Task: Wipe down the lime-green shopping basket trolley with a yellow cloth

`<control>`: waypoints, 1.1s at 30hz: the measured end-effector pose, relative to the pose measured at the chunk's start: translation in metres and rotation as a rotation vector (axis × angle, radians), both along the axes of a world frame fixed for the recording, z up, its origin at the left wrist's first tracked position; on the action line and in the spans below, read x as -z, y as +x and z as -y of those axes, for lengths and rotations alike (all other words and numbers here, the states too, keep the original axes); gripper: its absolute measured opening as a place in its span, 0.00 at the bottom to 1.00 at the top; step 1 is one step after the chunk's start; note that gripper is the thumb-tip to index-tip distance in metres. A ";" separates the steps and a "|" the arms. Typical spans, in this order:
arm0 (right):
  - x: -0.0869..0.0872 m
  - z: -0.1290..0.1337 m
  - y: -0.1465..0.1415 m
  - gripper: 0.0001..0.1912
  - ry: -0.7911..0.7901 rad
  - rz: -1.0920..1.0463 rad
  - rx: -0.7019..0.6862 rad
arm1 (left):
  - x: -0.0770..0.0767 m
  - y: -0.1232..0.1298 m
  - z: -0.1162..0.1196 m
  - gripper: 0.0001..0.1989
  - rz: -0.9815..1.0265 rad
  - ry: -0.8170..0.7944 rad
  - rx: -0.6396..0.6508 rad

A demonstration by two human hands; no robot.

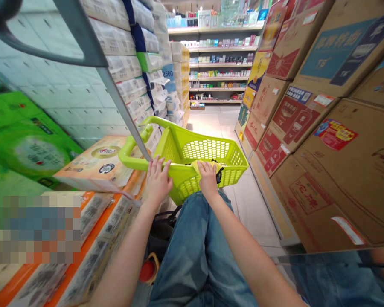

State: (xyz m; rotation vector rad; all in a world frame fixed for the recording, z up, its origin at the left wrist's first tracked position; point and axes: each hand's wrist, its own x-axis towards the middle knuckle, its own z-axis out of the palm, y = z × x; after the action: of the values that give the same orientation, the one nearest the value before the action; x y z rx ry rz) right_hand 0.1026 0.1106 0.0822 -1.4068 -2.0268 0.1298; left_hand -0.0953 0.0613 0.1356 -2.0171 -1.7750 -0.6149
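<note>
A lime-green shopping basket [176,168] with perforated walls stands in front of my knees, tilted in view. My left hand [158,177] holds its near rim close to the left end, fingers over the edge. Right beside those fingers, a grey pull handle [123,100] rises toward the upper left. Farther right along the same rim, my right hand [208,179] is closed on a yellow cloth [196,165], pressing it against the basket. Something black, like a strap [219,175], shows next to that hand. Most of the basket's inside bottom is hidden.
Stacked cardboard cartons [323,170] line the right side. On the left are wrapped paper packs [121,47], green packages [28,140] and an orange-and-white pack [96,162]. Shelves of small goods [220,59] close off the aisle. A pale tiled floor [252,209] runs between.
</note>
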 end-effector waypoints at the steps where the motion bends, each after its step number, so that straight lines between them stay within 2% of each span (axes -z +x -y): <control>1: 0.000 -0.001 0.002 0.38 0.004 0.004 0.001 | 0.000 0.002 -0.001 0.29 -0.004 0.005 0.003; 12: -0.005 -0.002 0.012 0.37 -0.028 -0.004 0.083 | -0.003 0.006 -0.017 0.27 0.021 0.016 0.102; 15: -0.019 -0.003 -0.009 0.35 -0.094 -0.004 0.117 | 0.000 0.005 -0.024 0.27 0.036 0.039 0.111; 19: -0.042 0.001 -0.059 0.34 -0.088 0.000 0.008 | 0.005 0.004 -0.029 0.27 0.029 0.048 0.127; 22: -0.047 0.006 -0.076 0.33 -0.061 -0.004 -0.022 | 0.005 0.005 -0.028 0.29 0.010 0.040 0.108; 24: -0.041 0.008 -0.067 0.34 -0.046 0.004 -0.042 | 0.004 0.007 -0.025 0.29 -0.008 0.037 0.090; 26: -0.030 0.007 -0.045 0.36 -0.038 0.024 -0.046 | 0.002 0.009 -0.023 0.30 -0.021 0.036 0.078; 30: -0.002 0.003 0.014 0.41 -0.034 0.062 0.052 | 0.002 0.012 -0.020 0.30 -0.011 0.040 0.062; 33: 0.010 0.000 0.043 0.43 -0.037 0.057 0.137 | 0.002 0.015 -0.020 0.30 0.008 0.036 0.062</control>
State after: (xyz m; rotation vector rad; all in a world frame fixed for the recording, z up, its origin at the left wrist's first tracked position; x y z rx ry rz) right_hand 0.1455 0.1103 0.0720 -1.5841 -1.9749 0.0685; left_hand -0.0799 0.0812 0.1341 -2.0547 -1.6997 -0.6703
